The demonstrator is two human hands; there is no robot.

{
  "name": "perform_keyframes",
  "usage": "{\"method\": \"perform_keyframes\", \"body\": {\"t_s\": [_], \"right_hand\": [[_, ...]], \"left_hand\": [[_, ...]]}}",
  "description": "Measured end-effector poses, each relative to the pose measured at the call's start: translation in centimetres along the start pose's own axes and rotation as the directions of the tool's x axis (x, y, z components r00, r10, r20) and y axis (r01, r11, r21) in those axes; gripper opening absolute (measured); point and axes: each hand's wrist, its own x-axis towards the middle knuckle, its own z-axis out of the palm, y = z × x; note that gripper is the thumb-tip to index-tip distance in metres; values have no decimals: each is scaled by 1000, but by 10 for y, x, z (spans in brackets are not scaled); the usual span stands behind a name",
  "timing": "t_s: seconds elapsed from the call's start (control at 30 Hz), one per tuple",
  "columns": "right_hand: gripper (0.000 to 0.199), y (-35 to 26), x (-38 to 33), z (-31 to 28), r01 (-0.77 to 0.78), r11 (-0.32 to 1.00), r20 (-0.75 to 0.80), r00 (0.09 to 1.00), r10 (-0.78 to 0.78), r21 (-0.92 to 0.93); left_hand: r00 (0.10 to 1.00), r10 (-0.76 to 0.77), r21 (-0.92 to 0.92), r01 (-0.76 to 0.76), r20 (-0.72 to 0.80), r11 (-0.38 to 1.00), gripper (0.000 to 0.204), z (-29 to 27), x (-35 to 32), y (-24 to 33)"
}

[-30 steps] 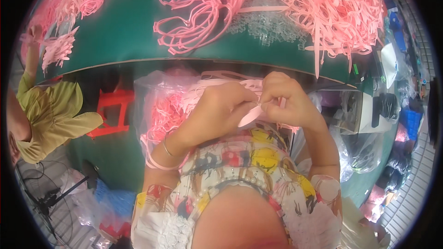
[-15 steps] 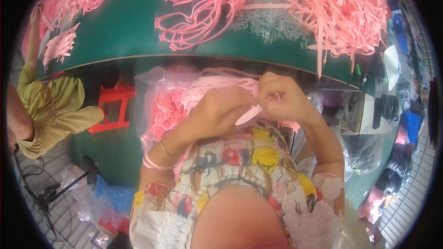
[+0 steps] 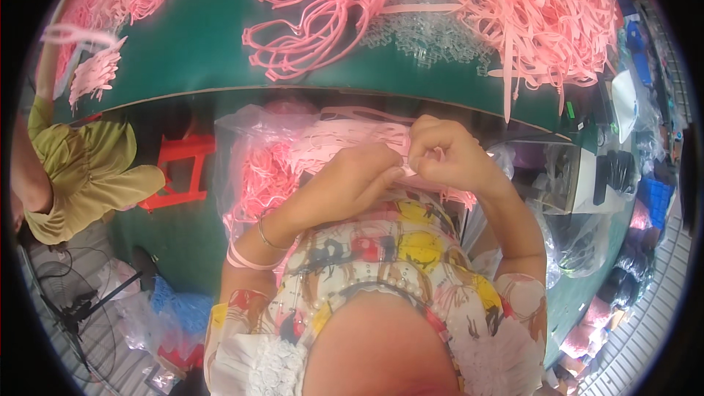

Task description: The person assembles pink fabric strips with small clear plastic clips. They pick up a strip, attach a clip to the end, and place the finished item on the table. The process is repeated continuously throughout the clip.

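Both my hands meet in front of my chest, just short of the table edge. My left hand [image 3: 361,177] is closed in a pinch on a pink strap, most of which its fingers cover. Close against it, my right hand [image 3: 447,155] is curled shut on the same strap, with a bit of pink between the fingers. Under and behind them lies a bundle of flat pink straps [image 3: 330,141] on my lap. Left of it, a clear plastic bag [image 3: 233,136] holds more pink straps [image 3: 270,176]. One pink strap loops round my left forearm.
On the green table [image 3: 183,37] lie a coil of pink cords [image 3: 315,22], a pile of small clear plastic pieces [image 3: 433,26] and a large heap of pink straps [image 3: 543,15]. A red stool [image 3: 183,169] and a co-worker's yellow-green clothing [image 3: 88,176] are at left.
My left hand has turned and closed nearer the right one; the pale strap end below them is now hidden. At far left, a co-worker's pink strap has come into view.
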Motion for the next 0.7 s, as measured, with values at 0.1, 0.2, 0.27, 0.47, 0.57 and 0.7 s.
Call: {"method": "perform_keyframes", "body": {"t_s": [0.1, 0.2, 0.27, 0.47, 0.57, 0.7], "right_hand": [[3, 2, -1, -3, 41, 999, 67, 997, -40, -20], [3, 0, 0, -4, 125, 992, 66, 990, -126, 15], [3, 2, 1, -2, 189, 982, 31, 981, -189, -7], [4, 7, -1, 3, 266, 936, -55, 957, -285, -232], [6, 1, -3, 4, 250, 937, -37, 963, -266, -245], [14, 3, 0, 3, 275, 892, -34, 951, -307, -358]], "left_hand": [[984, -117, -200, 143, 137, 969, 19, -5, -1, 1], [918, -245, -539, 382, 311, 750, 21, -8, -1, 9], [915, -264, -661, 402, 304, 633, 20, -3, -1, 16], [906, -169, -885, 417, 387, 208, 21, 11, -7, -27], [883, -359, -629, 468, 303, 621, 26, 1, -6, -10], [883, -394, -596, 465, 257, 655, 21, -2, -7, -8]]}}
